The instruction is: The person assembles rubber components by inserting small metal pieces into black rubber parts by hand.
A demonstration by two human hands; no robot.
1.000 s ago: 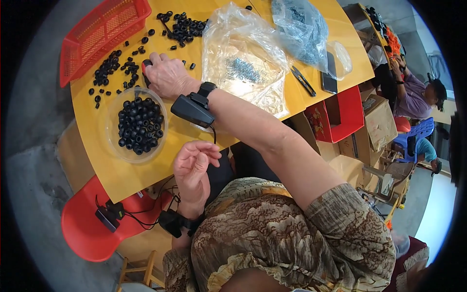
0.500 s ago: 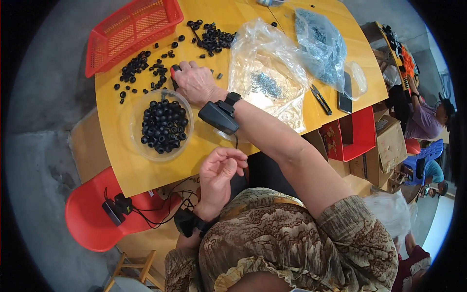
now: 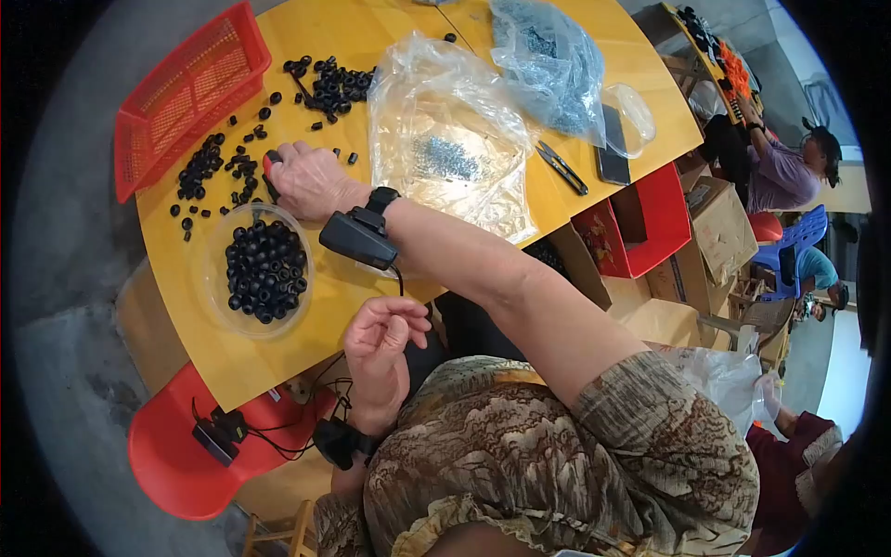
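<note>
My right hand (image 3: 316, 183) is closed around a red-and-black object (image 3: 271, 165); most of it is under my fingers, so its kind cannot be told. Right below that hand stands a clear round bowl (image 3: 212, 288) filled with black ring-like plastic parts (image 3: 266, 271). More loose black parts (image 3: 200, 167) lie scattered on the table just left of the hand. My left hand (image 3: 382, 339) is held near the table's front edge, palm up and fingers curled toward the thumb. Whatever it may hold is too small or hidden to make out. Both wrists wear black strapped devices.
The yellow table (image 3: 371, 269) carries a red plastic basket (image 3: 139, 153), a clear bag (image 3: 408, 102) with small metal pieces, a second bag (image 3: 548, 70), snips (image 3: 561, 169), a phone (image 3: 613, 148) and a clear lid (image 3: 634, 121). A red chair (image 3: 186, 464) stands at front left; people sit at right.
The whole view has shifted, so the table appears further left. Both hands keep nearly the same poses and places, the right one beside the bowl with the red-and-black object.
</note>
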